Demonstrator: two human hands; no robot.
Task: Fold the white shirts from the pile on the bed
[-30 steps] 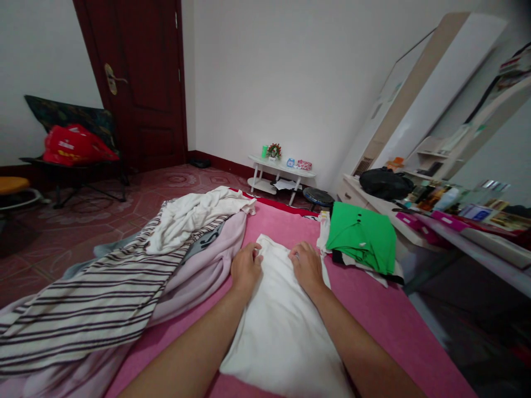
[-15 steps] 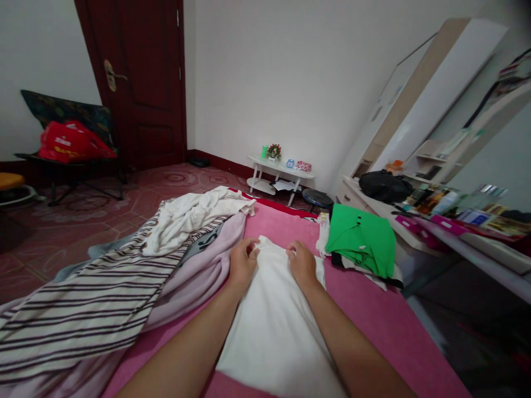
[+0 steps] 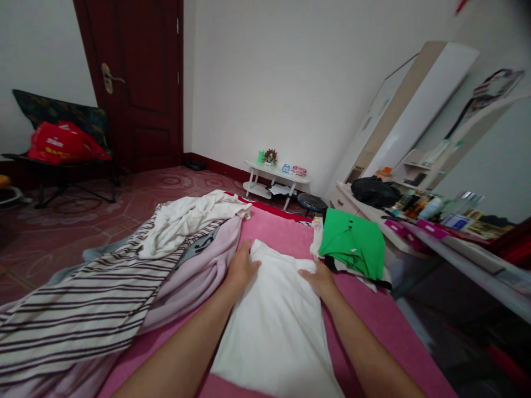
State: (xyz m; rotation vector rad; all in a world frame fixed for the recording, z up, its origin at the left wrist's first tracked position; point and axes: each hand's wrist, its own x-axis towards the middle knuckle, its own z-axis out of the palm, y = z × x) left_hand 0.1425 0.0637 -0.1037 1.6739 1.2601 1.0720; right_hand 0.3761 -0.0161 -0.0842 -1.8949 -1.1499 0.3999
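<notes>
A white garment (image 3: 274, 315) lies flat on the pink bed cover (image 3: 373, 326) between my forearms. My left hand (image 3: 241, 266) rests on its far left edge with the fingers stretched forward. At the far right edge my right hand (image 3: 318, 276) lies on the cloth, thumb pointing inward, fingers extended. Both hands press on the cloth and hold nothing.
A heap of clothes lies left of the garment: a striped piece (image 3: 91, 309), a pale pink one (image 3: 194, 276), a cream one (image 3: 191, 213). A folded green shirt (image 3: 354, 243) sits to the right. A cluttered dresser (image 3: 435, 221), small white table (image 3: 276, 176), dark door (image 3: 136, 83), chair with red bag (image 3: 62, 145).
Both hands have gone from pinching the garment's far edge to lying flat, and have moved apart toward its two sides. The view has shifted slightly.
</notes>
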